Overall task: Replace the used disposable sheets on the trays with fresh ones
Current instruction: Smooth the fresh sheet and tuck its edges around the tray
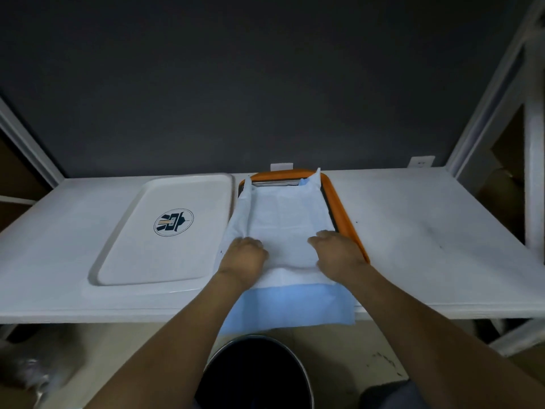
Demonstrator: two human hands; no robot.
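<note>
From the head view, an orange-rimmed rectangular plastic tray (345, 214) sits at the middle of a white shelf board (427, 231). A crumpled disposable sheet, white on one face and blue on the other (283, 219), lies over this tray. Its far corners stand up against the rim, and its blue near end hangs off the board's front edge. The left hand (243, 258) rests on the sheet at the tray's near left side, fingers tucked under the knuckles, so I cannot tell its grip. The right hand (339, 252) is at the near right side, fingers curled onto a fold of the sheet. Just left of the tray lies a white rectangular tray with a round logo (132, 255). A round black bin (256, 376) stands below the tray, in front.
</note>
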